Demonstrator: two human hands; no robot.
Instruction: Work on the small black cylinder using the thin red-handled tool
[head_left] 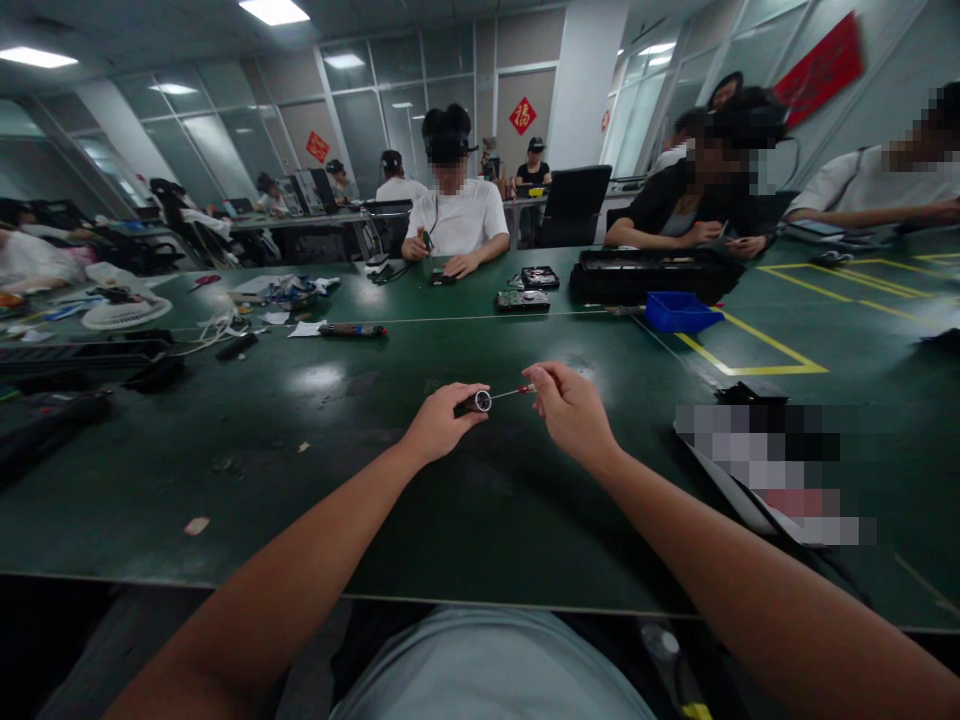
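Note:
My left hand (441, 420) is closed around a small dark cylinder with a bright ring-shaped end (482, 401), which faces toward me. What kind of thing it is I cannot make out. Thumb and fingers of my right hand (564, 405) pinch the red handle of a thin screwdriver (525, 389). Its metal shaft points left, and the tip reaches the edge of the ringed end; whether it touches is too small to tell. Both hands are just above the green tabletop (480, 520).
A blue bin (681, 312) and a long black housing (652, 275) stand at the back right. Hard drives (523, 300) lie farther back. A blurred screen device (757, 480) is at right, cables and parts (285, 290) at left. A co-worker (456, 215) sits opposite.

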